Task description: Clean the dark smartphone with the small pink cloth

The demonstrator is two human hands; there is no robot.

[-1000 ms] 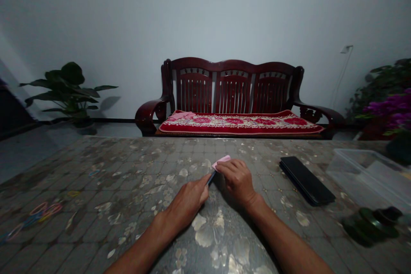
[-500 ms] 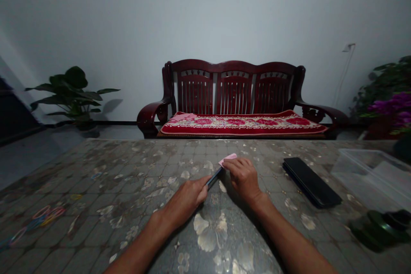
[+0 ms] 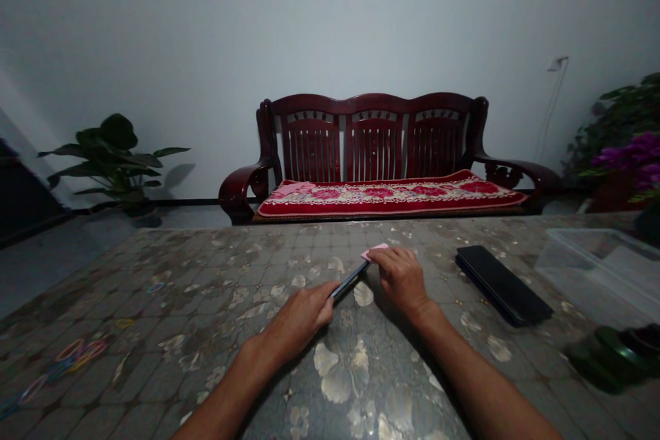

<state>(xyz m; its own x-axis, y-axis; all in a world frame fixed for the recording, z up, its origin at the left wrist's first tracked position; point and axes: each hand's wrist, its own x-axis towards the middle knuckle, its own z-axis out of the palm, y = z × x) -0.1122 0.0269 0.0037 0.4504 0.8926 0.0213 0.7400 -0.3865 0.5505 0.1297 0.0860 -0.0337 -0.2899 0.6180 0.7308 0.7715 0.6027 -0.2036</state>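
Dark slim rod (image 3: pixel 350 279) slanted over the middle of the surface (image 3: pixel 227 275), pointing toward the far edge. I had my left hand (image 3: pixel 304 316) closed around its near end, while my right hand (image 3: pixel 403 280) pinched a pink piece (image 3: pixel 374 251) at its other end. Toward the right edge lay a black case (image 3: pixel 500 285); coloured loops (image 3: pixel 80 355) lay near the left edge.
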